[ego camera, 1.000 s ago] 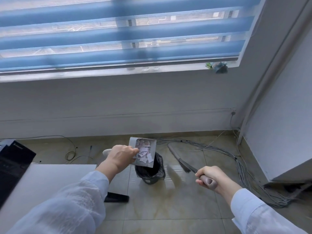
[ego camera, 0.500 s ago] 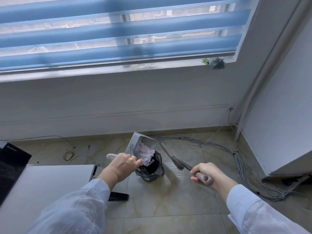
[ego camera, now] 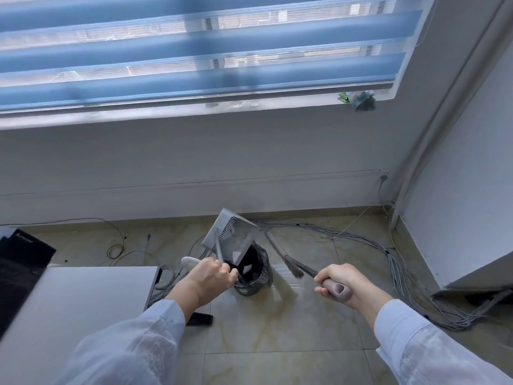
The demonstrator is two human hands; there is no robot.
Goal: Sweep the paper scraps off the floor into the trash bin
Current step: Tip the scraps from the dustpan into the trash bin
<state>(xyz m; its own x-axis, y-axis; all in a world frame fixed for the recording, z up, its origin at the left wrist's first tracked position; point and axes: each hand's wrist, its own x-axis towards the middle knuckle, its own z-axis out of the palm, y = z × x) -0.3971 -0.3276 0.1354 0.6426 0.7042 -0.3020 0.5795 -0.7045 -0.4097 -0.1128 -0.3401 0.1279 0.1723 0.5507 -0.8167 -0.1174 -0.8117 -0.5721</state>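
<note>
Paper scraps (ego camera: 248, 269) now dropping from steeper-tipped dustpan (ego camera: 227, 232) into bin (ego camera: 254, 284).

We now see the grey plastic dustpan (ego camera: 231, 234) tipped steeply over the black-lined trash bin (ego camera: 254, 276), most white paper scraps (ego camera: 247, 269) now inside it.

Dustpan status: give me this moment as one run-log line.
left hand: tips dustpan over trash bin | paper scraps: dropping in | right hand: holds broom aside
</note>
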